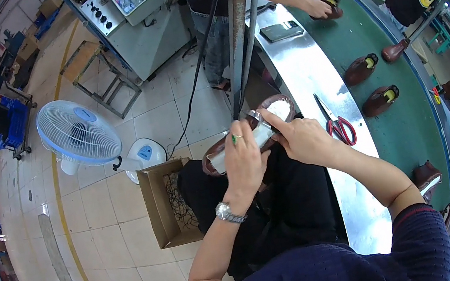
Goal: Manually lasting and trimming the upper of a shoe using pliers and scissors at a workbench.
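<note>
A brown shoe (280,108) with a pale, whitish sole lies sole up above my lap. My left hand (243,161) is closed on its middle, with a green-stoned ring on a finger and a watch at the wrist. From the other side my right hand (305,139) grips the shoe near its far end, thumb pressed against the sole. Between the two hands sits a small shiny metal piece (254,116); its kind is hard to make out. My fingers cover much of the sole. Red-handled scissors (341,128) lie on the metal bench edge to the right of my right hand.
Several brown shoes (380,101) stand on the green conveyor (398,141) at right. A phone (282,31) rests on the metal ledge (358,189). A co-worker's hand (319,7) touches a shoe. A metal post (237,37), cardboard box (162,210) and fan (78,131) stand around me.
</note>
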A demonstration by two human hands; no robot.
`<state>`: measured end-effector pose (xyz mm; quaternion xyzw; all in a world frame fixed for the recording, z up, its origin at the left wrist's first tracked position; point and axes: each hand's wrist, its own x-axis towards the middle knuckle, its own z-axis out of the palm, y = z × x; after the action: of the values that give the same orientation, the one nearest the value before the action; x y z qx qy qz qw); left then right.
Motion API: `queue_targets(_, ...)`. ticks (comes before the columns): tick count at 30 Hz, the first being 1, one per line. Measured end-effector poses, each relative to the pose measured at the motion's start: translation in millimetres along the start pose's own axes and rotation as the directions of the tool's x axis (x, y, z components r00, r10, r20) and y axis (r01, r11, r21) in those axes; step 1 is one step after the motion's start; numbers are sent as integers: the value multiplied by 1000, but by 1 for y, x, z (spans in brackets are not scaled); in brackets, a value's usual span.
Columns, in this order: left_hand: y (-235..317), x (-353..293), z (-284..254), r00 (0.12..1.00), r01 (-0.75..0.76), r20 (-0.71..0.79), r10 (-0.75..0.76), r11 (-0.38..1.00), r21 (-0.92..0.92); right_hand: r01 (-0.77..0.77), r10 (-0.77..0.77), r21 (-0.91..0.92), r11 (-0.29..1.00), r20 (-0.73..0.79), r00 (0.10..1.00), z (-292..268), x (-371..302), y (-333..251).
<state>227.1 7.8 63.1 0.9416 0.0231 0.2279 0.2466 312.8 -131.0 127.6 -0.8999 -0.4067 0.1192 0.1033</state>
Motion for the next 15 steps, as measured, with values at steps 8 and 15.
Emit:
queue_targets(8,-11,-21,-14,992,-64,123,38,975,215,19,13,153,988,-204,979,-13,-2,-27)
queue_targets(15,-18,-31,-3,988,-151,43,146,912,381,99,-97,13,995,-95,991,-2,-3,-31)
